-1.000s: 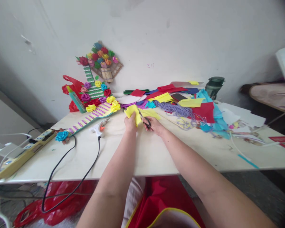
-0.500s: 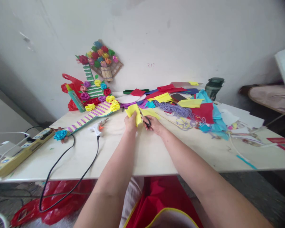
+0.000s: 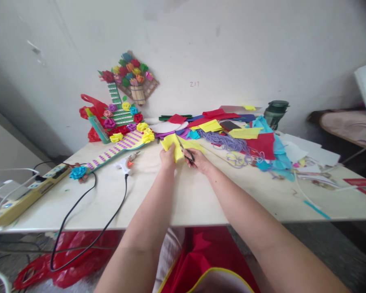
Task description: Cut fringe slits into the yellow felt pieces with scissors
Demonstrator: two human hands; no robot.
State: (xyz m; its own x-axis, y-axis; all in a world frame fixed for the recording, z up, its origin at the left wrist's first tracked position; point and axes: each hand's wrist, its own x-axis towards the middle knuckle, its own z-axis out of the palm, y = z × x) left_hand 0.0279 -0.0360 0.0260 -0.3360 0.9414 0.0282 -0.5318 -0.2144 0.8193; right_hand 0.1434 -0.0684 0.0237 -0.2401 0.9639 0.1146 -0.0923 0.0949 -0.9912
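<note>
My left hand (image 3: 168, 157) is closed on a folded piece of yellow crepe paper (image 3: 171, 141), which it holds up over the table. In my right hand (image 3: 199, 160) is a pair of scissors (image 3: 189, 155) with black handles, the fingers wrapped through the loops. The scissor blades point up and left, against the right edge of the yellow paper; whether they are apart or together I cannot make out. Another flat yellow sheet (image 3: 195, 145) lies on the table just behind the scissors.
Left of my hands lie a white glue gun (image 3: 123, 164) with a black cord and a flower-trimmed strip (image 3: 112, 152). Purple yarn (image 3: 225, 140) and coloured paper spread to the right, with a dark green bottle (image 3: 275, 114) behind. A power strip (image 3: 33, 195) runs along the left edge.
Both hands, the yellow paper and the scissors stay in nearly the same place. The view has shifted very slightly.
</note>
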